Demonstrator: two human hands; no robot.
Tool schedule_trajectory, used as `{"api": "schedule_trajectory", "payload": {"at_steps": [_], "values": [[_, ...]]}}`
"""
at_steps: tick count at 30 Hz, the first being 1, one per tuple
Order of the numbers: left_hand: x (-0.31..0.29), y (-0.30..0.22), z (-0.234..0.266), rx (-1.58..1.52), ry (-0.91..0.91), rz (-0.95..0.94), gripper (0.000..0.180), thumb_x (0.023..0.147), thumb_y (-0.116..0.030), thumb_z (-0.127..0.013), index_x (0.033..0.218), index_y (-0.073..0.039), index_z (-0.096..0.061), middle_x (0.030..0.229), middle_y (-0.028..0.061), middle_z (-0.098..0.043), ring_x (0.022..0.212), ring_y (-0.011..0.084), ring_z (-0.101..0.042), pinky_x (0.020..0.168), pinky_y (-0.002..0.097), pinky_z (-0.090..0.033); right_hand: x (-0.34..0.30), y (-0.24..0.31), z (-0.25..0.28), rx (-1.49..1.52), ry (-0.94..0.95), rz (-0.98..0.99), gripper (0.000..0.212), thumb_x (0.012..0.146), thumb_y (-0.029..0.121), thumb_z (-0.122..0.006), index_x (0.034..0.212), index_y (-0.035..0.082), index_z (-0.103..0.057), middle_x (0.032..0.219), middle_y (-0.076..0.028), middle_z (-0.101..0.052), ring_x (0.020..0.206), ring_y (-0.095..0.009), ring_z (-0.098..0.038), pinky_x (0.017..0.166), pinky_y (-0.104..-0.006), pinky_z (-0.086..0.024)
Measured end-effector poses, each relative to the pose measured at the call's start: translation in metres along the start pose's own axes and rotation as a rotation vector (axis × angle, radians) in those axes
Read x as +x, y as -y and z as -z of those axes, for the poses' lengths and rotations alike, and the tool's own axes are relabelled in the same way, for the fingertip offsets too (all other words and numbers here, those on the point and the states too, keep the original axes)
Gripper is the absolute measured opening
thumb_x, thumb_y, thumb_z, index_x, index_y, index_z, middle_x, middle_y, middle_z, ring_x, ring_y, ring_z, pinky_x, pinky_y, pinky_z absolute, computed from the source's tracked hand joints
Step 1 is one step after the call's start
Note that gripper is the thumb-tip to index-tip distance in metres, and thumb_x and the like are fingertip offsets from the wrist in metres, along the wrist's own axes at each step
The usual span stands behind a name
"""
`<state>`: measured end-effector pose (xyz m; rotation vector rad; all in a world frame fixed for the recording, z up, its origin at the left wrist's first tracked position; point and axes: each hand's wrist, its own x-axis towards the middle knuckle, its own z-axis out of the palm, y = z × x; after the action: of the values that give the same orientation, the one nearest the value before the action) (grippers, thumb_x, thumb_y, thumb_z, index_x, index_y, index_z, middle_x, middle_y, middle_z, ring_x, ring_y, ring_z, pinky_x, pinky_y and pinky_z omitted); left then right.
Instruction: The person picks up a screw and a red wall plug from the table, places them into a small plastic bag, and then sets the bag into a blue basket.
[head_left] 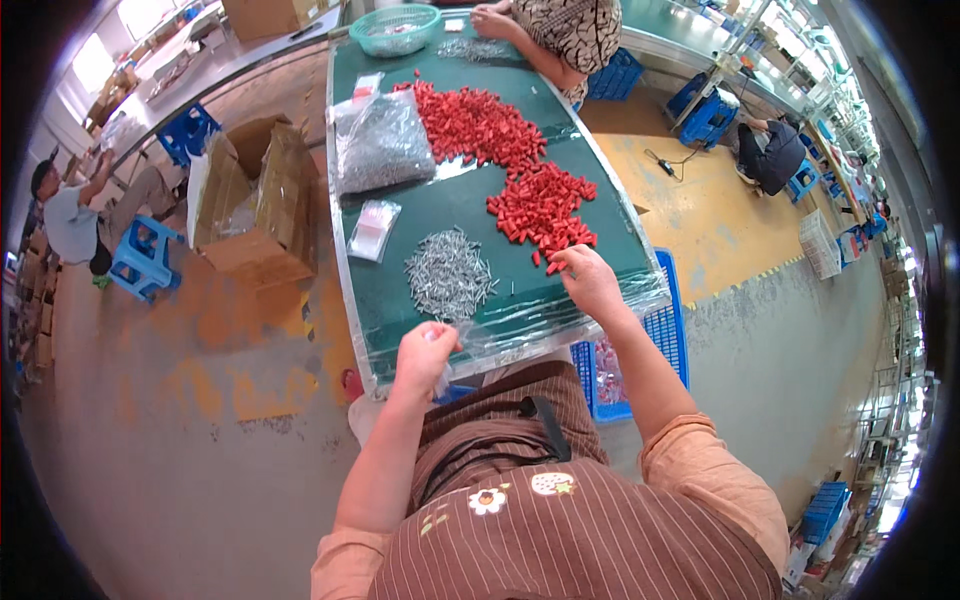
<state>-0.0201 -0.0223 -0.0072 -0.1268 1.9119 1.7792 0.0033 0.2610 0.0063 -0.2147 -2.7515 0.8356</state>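
Note:
My left hand (424, 358) is closed at the table's near edge, pinching a clear plastic bag (443, 378) that is partly hidden by the fingers. My right hand (588, 281) reaches to the near edge of a heap of red wall plugs (545, 207), its fingertips pinched at a red plug (553, 268). Left of that hand lies a round pile of silver screws (449, 275), with a lone screw standing apart from it. A second, larger heap of red plugs (475, 125) adjoins the first farther back.
A big clear bag of metal parts (382, 142) and a stack of small clear bags (374, 230) lie on the green table (400, 338). A co-worker (565, 40) works at the far end beside a green basket (396, 32). A blue crate (668, 345) stands right, a cardboard box (255, 200) left.

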Motion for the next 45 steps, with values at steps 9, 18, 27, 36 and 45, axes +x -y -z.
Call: {"api": "schedule_trajectory", "payload": {"at_steps": [9,18,27,36,45], "values": [[-0.001,0.020,-0.007,0.039,0.026,0.013,0.008,0.080,-0.013,-0.063,0.079,-0.005,-0.062,0.072,0.0011,-0.061,0.056,0.0054,-0.046,0.051,0.0217,-0.037,0.019,-0.020,-0.005,-0.406,0.237,0.294,0.011,0.077,0.010,-0.057,0.087,0.009,-0.060,0.091,-0.011,-0.055,0.086,-0.029,-0.060,0.073,-0.0381,-0.050],[-0.002,0.015,-0.010,0.023,0.008,0.023,0.008,0.080,-0.013,-0.062,0.080,-0.004,-0.063,0.070,0.0007,-0.062,0.056,0.0043,-0.045,0.051,0.0213,-0.037,0.038,-0.025,-0.019,-0.431,0.249,0.221,0.009,0.079,0.011,-0.055,0.085,0.005,-0.058,0.087,-0.014,-0.061,0.080,-0.033,-0.062,0.069,-0.0434,-0.050],[0.004,-0.001,-0.024,0.309,-0.084,-0.227,0.013,0.078,-0.014,-0.061,0.078,-0.001,-0.063,0.068,0.0036,-0.062,0.064,0.0093,-0.055,0.061,0.0250,-0.044,-0.018,0.092,-0.010,1.011,0.373,-0.045,0.015,0.078,0.004,-0.067,0.092,0.002,-0.063,0.088,0.000,-0.062,0.081,-0.005,-0.056,0.074,-0.0216,-0.046],[-0.003,-0.006,-0.028,0.217,-0.065,-0.198,0.016,0.078,-0.018,-0.061,0.080,-0.002,-0.064,0.069,0.0110,-0.064,0.064,0.0191,-0.060,0.063,0.0318,-0.047,-0.028,0.095,-0.024,0.352,0.063,0.434,0.016,0.068,0.006,-0.069,0.082,0.007,-0.062,0.084,-0.007,-0.062,0.083,-0.027,-0.057,0.074,-0.0351,-0.047],[-0.011,-0.011,-0.030,0.459,-0.182,-0.320,0.018,0.079,-0.019,-0.060,0.084,-0.001,-0.062,0.067,0.0115,-0.061,0.060,0.0181,-0.057,0.059,0.0316,-0.046,-0.029,0.109,-0.006,0.027,0.136,0.488,0.009,0.070,0.005,-0.063,0.076,0.004,-0.056,0.079,-0.010,-0.058,0.082,-0.029,-0.058,0.071,-0.0390,-0.046]]}}
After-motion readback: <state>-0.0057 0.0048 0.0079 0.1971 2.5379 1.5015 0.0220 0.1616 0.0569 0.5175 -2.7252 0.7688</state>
